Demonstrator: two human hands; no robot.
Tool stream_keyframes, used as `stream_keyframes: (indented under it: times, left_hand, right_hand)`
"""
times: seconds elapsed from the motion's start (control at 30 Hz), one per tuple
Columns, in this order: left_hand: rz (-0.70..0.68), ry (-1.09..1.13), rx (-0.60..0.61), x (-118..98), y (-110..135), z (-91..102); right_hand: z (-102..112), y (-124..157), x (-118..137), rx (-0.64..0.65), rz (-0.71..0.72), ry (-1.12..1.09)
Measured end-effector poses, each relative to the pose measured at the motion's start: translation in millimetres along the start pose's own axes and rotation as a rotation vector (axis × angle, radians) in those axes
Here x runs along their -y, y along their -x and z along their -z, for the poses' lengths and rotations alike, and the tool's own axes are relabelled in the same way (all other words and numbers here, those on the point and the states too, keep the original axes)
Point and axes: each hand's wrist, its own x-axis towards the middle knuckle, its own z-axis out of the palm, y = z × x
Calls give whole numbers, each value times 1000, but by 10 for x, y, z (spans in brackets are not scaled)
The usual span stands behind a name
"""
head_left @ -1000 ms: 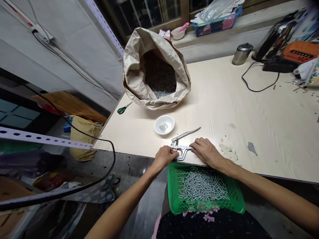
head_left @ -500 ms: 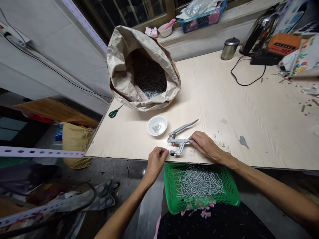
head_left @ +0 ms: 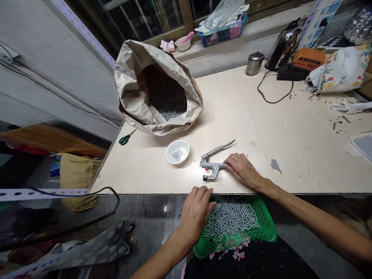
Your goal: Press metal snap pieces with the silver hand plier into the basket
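Observation:
My right hand (head_left: 241, 169) is closed around the lower handle of grey snap pliers (head_left: 214, 166), which lie on the tabletop with their upper handle raised. A spring and a red tip show at the jaw. My left hand (head_left: 195, 212) is over the left rim of a green plastic basket (head_left: 266, 221), below the table's front edge. Its thumb stands apart from its bent fingers, and I see nothing held in it. Many small silvery screw-like pieces (head_left: 232, 217) fill the basket. A white bowl (head_left: 171, 156) with several similar pieces stands left of the pliers.
A large open sack (head_left: 130, 89) of dark and silvery small parts stands at the back left. Green-handled scissors (head_left: 124, 140) lie beside it. Toward the back right are a metal canister (head_left: 254, 64), a kettle (head_left: 283, 46) and an orange-black device (head_left: 308, 60) with a cable.
My left hand has moved from beside the pliers' jaw down and right to the basket, and its pinch has opened. The right hand keeps its grip. The view has shifted slightly right.

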Motion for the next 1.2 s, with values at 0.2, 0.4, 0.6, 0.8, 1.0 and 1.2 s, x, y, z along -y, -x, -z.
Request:
stream_keyframes:
  times: [0.2,0.4,0.6,0.8,1.0,1.2]
  left_hand:
    - [0,-156,-122,-35,-232,-397]
    - [-31,-171,-129,130,-154,-671]
    - [-80,-150,-102,134,-95,-663]
    - [27,-51,-236,294,-234,-345]
    - [361,-283,-129,1017,-848,248]
    - [482,-342,97,1285,-1166,271]
  right_hand:
    - [-4,-37,63,103,10,76]
    - [43,-381,-195,82,-48,219]
    - [65,-762,-418,203,33,86]
    - [133,-440,-196,112,29,1]
    - [-32,-101,26,130,62,-4]
    - [-188,-106,51,68,75,76]
